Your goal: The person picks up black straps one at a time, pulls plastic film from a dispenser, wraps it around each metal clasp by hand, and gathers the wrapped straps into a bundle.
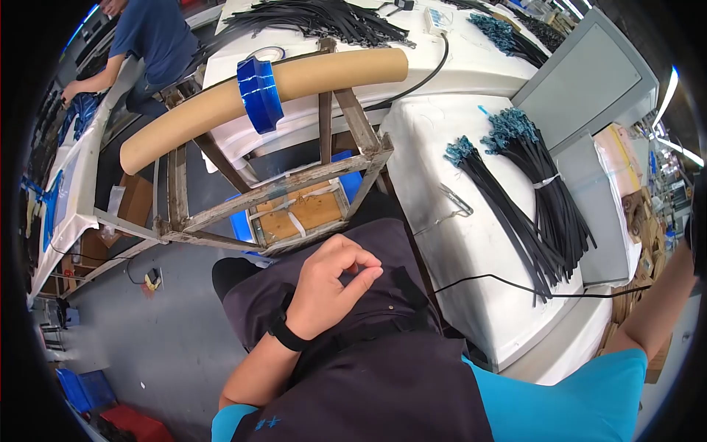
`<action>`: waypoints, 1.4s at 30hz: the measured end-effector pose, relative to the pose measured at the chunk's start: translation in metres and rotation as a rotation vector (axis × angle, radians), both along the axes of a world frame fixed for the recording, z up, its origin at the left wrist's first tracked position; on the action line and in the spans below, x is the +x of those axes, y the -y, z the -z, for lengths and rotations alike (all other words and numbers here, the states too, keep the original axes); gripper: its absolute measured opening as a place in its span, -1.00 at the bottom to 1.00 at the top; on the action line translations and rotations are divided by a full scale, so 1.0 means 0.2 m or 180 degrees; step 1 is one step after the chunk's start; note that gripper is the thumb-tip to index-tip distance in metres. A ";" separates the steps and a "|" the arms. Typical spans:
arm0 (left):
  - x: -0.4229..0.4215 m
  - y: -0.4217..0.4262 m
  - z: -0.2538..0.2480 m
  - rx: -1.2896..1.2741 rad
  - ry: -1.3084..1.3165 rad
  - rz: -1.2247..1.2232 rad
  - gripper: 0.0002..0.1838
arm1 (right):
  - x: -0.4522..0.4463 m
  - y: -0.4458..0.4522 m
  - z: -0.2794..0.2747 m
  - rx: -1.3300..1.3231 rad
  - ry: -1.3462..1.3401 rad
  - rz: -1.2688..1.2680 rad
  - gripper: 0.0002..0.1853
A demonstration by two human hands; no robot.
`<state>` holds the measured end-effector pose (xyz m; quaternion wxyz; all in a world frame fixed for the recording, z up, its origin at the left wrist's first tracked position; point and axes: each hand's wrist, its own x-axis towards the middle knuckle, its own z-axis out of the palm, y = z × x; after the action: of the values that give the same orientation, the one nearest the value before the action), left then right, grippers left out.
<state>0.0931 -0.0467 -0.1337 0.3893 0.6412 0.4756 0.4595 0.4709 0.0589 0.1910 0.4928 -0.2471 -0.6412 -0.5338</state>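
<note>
My left hand (331, 283) hovers above the lap of my dark apron (368, 368), a black band on its wrist. Its fingers are curled, thumb tip against index finger, and nothing shows between them. My right arm (655, 317) stretches out to the right edge, where the hand is out of the picture. Ahead of the left hand is a worn wooden frame (276, 188). Across its top lies a long cardboard tube (331, 77) with a shiny blue band (259, 96) around it. To the right, bundles of black straps (556, 214) with teal ends rest on a white-covered surface (420, 140).
A small metal tool (456, 200) lies beside the straps. A black cable (501, 278) crosses the white surface. A grey metal box (589, 70) stands behind. More black straps (317, 22) are piled on the far table. Another person (155, 44) works at the upper left.
</note>
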 end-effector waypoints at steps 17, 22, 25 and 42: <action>-0.12 0.12 0.17 -0.0809 0.0082 -0.0592 -0.92 | 0.05 -0.79 2.15 -0.4575 -0.2038 -0.0344 -0.77; -0.11 0.09 0.23 -0.0982 0.0335 -0.0747 -0.91 | -0.06 -0.86 2.22 -0.4458 -0.1473 0.0184 -0.77; -0.10 0.09 0.28 -0.1143 0.0357 -0.0691 -0.92 | -0.07 -0.86 2.25 -0.4331 -0.1542 0.0112 -0.77; -0.11 0.08 0.37 -0.1463 0.0597 -0.0729 -0.92 | -0.09 -0.84 2.25 -0.4759 -0.0663 0.0524 -0.15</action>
<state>0.0707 -0.0633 -0.2085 0.5125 0.4327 0.5987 0.4380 0.4539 0.2278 -0.2591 0.2107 -0.6115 -0.7619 0.0339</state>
